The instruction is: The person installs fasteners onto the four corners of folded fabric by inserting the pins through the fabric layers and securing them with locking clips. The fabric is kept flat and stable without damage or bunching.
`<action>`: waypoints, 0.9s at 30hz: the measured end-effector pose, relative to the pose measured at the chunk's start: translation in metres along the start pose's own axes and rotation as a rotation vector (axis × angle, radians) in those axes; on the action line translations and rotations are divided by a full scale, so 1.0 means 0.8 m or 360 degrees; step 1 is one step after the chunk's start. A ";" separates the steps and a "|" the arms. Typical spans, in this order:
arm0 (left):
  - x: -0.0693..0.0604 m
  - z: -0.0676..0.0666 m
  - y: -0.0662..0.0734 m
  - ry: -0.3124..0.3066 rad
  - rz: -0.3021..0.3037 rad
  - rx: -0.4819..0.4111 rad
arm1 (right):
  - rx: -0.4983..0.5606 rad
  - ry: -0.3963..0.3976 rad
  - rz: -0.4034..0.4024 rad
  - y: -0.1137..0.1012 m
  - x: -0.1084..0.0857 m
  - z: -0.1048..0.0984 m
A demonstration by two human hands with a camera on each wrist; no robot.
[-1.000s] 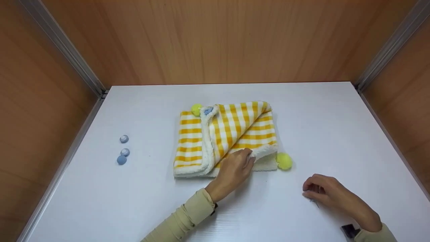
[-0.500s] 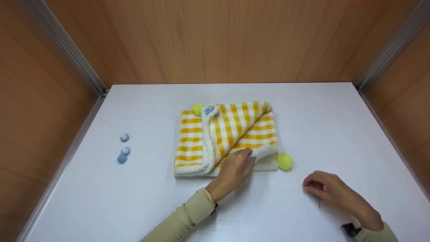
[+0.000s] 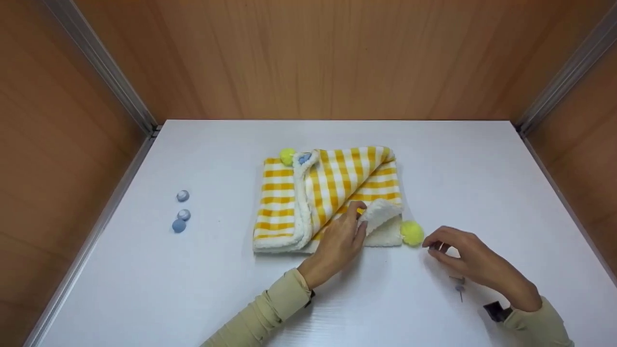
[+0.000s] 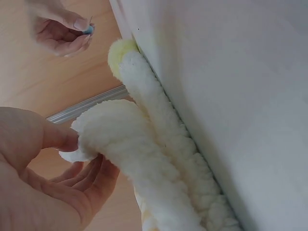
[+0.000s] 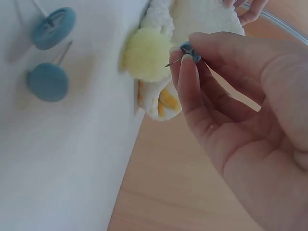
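Note:
A folded yellow-and-white checked blanket (image 3: 277,212) with fleecy white edging lies mid-table. Yellow pom-poms hang at its back left corner (image 3: 288,156) and front right corner (image 3: 412,233). My left hand (image 3: 337,241) pinches the raised fleece flap (image 4: 113,120) near the front edge, thumb above and fingers below. Close to the right pom-pom, my right hand (image 3: 465,255) pinches a blue round-headed pin (image 5: 191,52) between thumb and fingertips; its thin point sticks out. Two more such pins, a nearer one (image 5: 48,83) and another (image 5: 54,28), lie on the table beside the right hand.
Three small round blue pieces lie at left on the white table (image 3: 120,289), including a plain blue one (image 3: 179,225). Light-blue pieces (image 3: 304,158) sit at the blanket's folded back corner. Wooden panels (image 3: 337,58) wall the back and sides.
My right hand has moved forward and left toward the pom-pom, carrying a pin and uncovering the pins on the table. The fleece flap in my left hand has risen slightly.

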State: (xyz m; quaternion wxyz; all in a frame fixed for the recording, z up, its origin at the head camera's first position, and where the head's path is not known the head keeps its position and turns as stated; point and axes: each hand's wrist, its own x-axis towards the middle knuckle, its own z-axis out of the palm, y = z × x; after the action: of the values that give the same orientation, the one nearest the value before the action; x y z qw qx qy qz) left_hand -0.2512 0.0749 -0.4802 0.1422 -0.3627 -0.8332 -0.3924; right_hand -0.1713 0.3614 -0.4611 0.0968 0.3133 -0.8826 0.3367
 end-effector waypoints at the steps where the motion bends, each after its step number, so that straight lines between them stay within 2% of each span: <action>1: 0.000 0.000 0.000 0.0000 -0.0008 -0.0012 | 0.0003 -0.0006 -0.0002 0.000 0.003 0.000; 10: 0.000 -0.001 -0.002 0.0052 0.0032 0.0035 | -0.0020 -0.0046 -0.0045 0.000 0.031 0.003; 16: 0.001 -0.002 0.000 0.0062 0.0004 0.0076 | -0.0030 -0.0037 -0.0120 -0.003 0.051 0.004; 22: 0.000 0.000 -0.001 0.0114 0.0022 0.0121 | -0.0002 -0.0030 -0.0205 -0.002 0.064 0.007; 27: 0.000 -0.001 -0.002 0.0108 0.0016 0.0114 | -0.0004 -0.0015 -0.0239 -0.002 0.074 0.010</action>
State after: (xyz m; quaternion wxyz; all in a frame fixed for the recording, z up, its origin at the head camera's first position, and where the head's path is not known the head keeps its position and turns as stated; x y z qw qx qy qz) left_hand -0.2526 0.0736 -0.4808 0.1852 -0.3479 -0.8396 -0.3738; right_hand -0.2165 0.3269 -0.4437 0.1182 0.3802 -0.8575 0.3260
